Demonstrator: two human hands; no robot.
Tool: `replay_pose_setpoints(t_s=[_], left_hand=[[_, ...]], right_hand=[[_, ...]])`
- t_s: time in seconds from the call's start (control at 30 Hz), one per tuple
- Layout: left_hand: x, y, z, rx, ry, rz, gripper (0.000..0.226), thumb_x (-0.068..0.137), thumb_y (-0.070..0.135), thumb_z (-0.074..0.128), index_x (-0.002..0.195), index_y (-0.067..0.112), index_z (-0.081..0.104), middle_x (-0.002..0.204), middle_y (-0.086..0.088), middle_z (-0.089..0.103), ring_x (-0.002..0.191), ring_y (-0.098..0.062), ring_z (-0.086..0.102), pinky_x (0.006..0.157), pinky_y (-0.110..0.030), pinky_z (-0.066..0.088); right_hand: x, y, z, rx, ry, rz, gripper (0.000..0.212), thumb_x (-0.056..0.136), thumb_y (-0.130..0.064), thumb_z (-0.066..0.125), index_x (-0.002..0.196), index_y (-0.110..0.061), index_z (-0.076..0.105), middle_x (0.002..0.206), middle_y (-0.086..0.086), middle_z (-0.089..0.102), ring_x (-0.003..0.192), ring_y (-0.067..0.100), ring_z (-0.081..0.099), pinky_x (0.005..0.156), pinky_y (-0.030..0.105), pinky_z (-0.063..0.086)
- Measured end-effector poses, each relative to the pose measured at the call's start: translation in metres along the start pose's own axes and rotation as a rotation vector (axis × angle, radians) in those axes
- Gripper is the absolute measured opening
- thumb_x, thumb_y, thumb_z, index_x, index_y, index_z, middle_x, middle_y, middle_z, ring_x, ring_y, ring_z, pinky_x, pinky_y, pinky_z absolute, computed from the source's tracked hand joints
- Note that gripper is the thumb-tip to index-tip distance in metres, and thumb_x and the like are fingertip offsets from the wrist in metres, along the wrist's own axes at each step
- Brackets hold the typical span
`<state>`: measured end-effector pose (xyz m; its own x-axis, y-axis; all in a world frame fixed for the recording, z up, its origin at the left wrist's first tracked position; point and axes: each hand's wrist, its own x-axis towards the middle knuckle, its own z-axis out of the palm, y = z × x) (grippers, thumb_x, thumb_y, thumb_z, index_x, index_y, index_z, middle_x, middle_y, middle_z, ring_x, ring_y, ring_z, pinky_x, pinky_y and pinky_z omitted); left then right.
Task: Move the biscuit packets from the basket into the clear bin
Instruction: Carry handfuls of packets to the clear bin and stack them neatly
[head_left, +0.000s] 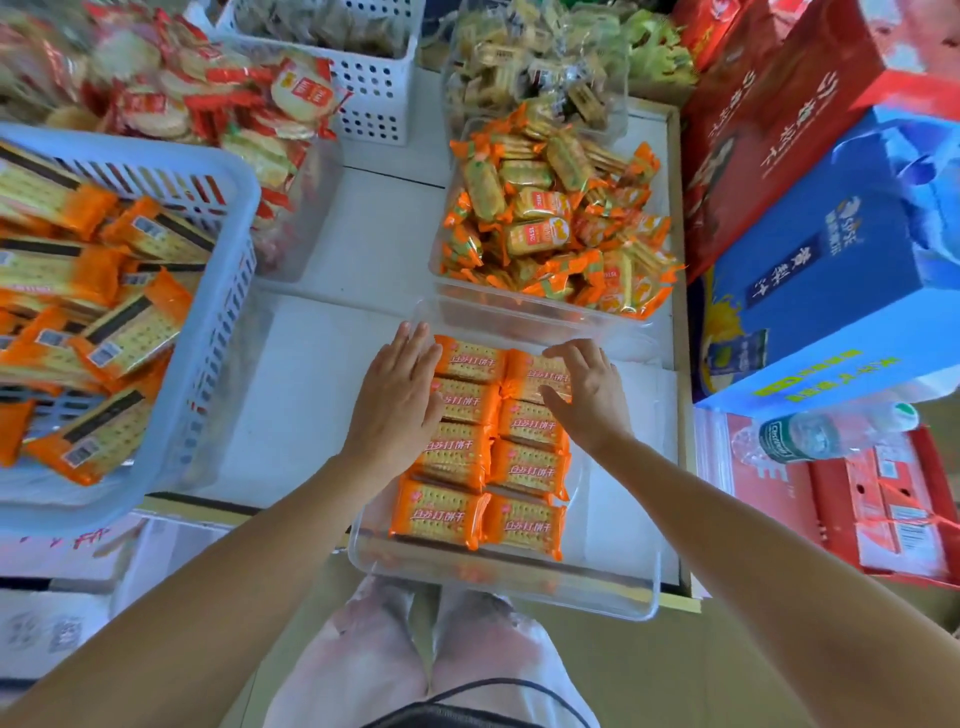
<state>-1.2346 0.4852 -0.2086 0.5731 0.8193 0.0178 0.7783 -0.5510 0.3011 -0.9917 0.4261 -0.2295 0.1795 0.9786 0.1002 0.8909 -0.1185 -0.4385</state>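
Over the clear bin (615, 577), left hand (397, 400) and right hand (589, 397) press flat against the biscuit packets (527, 467), gripping nothing, where an uneven squeeze could buckle the rows.

I see the clear bin (498, 584) as smooth, glossy see-through plastic. The biscuit packets (447, 514) in it are shiny plastic film. Left of the bin, the basket (213, 332) is slotted plastic with a dull sheen; the tabletop (311, 395) looks smooth and matt.
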Motion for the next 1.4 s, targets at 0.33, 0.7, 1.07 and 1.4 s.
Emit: replay_pose_setpoints(t_s=[0.33,0.7,1.07,1.4], left_hand=[[-0.050,0.026,-0.102,-0.175,0.583,0.064,0.024,0.093,0.018,0.039,0.098,0.010,0.061,0.094,-0.005,0.059,0.081,-0.023,0.058,0.065,-0.037,0.047],[-0.157,-0.107,-0.181,0.003,0.797,-0.275,0.026,0.092,0.016,0.041,0.099,0.008,0.064,0.099,-0.009,0.057,0.085,-0.027,0.053,0.072,-0.039,0.040],[-0.246,-0.309,-0.216,0.065,0.523,-0.588,0.049,0.094,0.034,0.029,0.124,0.008,0.057,0.139,-0.019,0.047,0.132,-0.038,0.040,0.106,-0.053,0.032],[-0.266,-0.409,-0.217,0.003,0.285,-0.571,0.066,0.098,0.049,0.011,0.152,0.012,0.016,0.161,-0.006,0.003,0.149,-0.019,-0.005,0.120,-0.035,-0.003]], right_hand=[[0.034,-0.141,-0.050,0.559,0.079,-0.218,0.016,0.094,-0.017,0.050,0.104,-0.014,0.062,0.067,0.002,0.065,0.057,0.016,0.062,0.056,0.040,0.052],[0.047,-0.350,-0.025,0.686,-0.191,-0.654,0.013,0.094,-0.020,0.050,0.094,-0.013,0.062,0.062,-0.001,0.059,0.053,0.020,0.059,0.055,0.041,0.053],[0.074,-0.506,0.089,0.373,-0.426,-0.667,0.015,0.093,-0.015,0.059,0.107,-0.011,0.064,0.088,0.008,0.064,0.074,0.018,0.057,0.071,0.038,0.051],[0.096,-0.566,0.169,0.073,-0.522,-0.531,0.041,0.091,-0.025,0.064,0.129,-0.014,0.055,0.130,0.001,0.058,0.113,0.020,0.057,0.093,0.034,0.049]])
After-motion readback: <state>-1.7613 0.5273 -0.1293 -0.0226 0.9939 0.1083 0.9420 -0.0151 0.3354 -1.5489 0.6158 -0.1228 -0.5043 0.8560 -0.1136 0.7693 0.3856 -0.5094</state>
